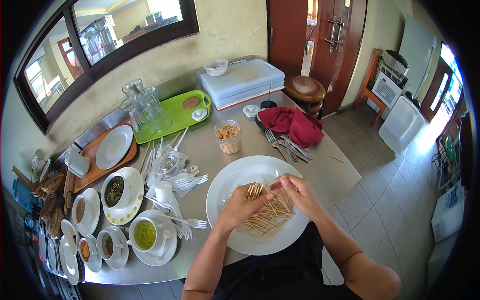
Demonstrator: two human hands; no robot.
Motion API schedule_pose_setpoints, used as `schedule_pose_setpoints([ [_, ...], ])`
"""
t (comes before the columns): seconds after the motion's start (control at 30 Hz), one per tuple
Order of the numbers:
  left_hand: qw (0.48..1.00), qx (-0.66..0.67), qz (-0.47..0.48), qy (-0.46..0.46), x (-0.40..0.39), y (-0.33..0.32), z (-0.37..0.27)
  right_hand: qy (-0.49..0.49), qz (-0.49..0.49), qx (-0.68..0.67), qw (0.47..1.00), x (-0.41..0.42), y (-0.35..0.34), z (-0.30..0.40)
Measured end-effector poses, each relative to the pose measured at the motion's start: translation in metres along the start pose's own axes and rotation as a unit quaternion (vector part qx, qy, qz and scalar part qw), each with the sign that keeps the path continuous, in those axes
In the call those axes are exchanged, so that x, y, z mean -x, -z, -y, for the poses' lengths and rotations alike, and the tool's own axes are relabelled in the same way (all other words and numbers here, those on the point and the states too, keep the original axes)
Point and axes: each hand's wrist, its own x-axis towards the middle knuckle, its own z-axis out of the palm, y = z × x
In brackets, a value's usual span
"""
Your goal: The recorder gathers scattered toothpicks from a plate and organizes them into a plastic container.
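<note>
A large white plate [221, 187] lies before me at the edge of a steel table [195, 258], with a loose heap of wooden toothpicks [262, 221] on it. My left hand [243, 206], over the plate, is closed around a bundle of toothpicks whose ends stick up. Close to its right, my right hand [300, 193] has thumb and fingers pinched at what looks like a toothpick and thin clear wrapping; the exact hold is partly hidden. Beyond the plate stands a clear plastic tub of toothpicks [228, 137].
Forks [287, 148] and a red cloth [292, 123] lie behind the plate. Plastic cutlery [172, 202], cups on saucers [146, 234] and an orange tray [88, 180] are leftward. Glasses [150, 112] stand on a green tray [180, 116]; white cutting boards [243, 80] are stacked at the back.
</note>
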Motion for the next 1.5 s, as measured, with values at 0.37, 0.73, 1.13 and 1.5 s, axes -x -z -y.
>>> schedule_pose_setpoints([
  [0.37, 0.993, 0.057, -0.098, -0.045, -0.001, 0.0, -0.003, 0.004, -0.108, 0.023, 0.994, -0.015, 0.012, 0.011],
  [0.73, 0.958, 0.065, -0.133, -0.244, 0.003, -0.054, 0.01, -0.227, -0.022, -0.694, 0.683, 0.011, -0.076, -0.001],
  [1.13, 0.946, 0.094, -0.155, -0.269, -0.004, -0.06, 0.007, -0.144, -0.001, -0.707, 0.693, 0.008, -0.083, -0.026],
  [1.5, 0.964, 0.174, -0.119, -0.16, -0.009, -0.044, 0.009, -0.249, -0.048, -0.682, 0.686, 0.011, -0.075, -0.014],
])
